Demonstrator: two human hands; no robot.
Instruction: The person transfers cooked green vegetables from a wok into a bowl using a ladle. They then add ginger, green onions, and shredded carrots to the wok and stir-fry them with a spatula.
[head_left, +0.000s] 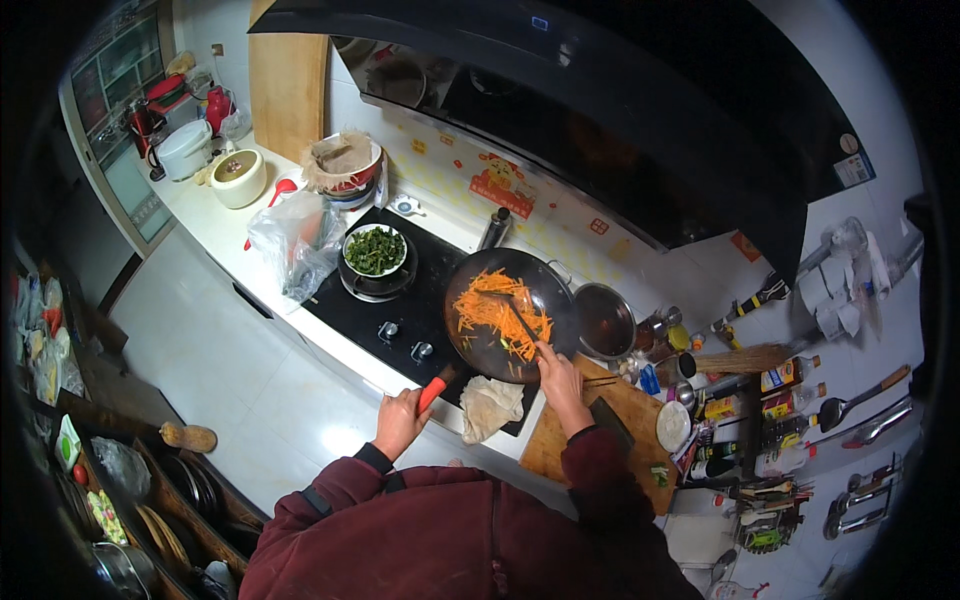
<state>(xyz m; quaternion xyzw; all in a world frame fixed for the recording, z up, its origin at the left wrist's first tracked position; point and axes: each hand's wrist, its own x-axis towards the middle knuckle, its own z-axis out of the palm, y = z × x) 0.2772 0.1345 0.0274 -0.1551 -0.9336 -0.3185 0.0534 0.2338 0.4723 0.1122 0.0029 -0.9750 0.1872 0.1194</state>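
My left hand (400, 423) grips the red handle (431, 394) of a dark wok (555, 319), which sits on the right side of the black glass cooktop (420, 307). Inside the wok lies a heap of shredded carrot (487, 304) with a few green bits. My right hand (560, 381) holds a dark spatula (525, 321), its blade among the shreds. A white bowl of chopped green leaves (376, 250) stands over the left burner. Just below the wok, a crumpled beige cloth (491, 407) rests on the cooktop's front corner.
A wooden cutting board (544, 442) with a cleaver (611, 424) lies right of the cooktop, near bottles and jars. Behind the wok is a dark pot (604, 321). A plastic bag (300, 240) sits on the left counter. The range hood (600, 135) hangs above.
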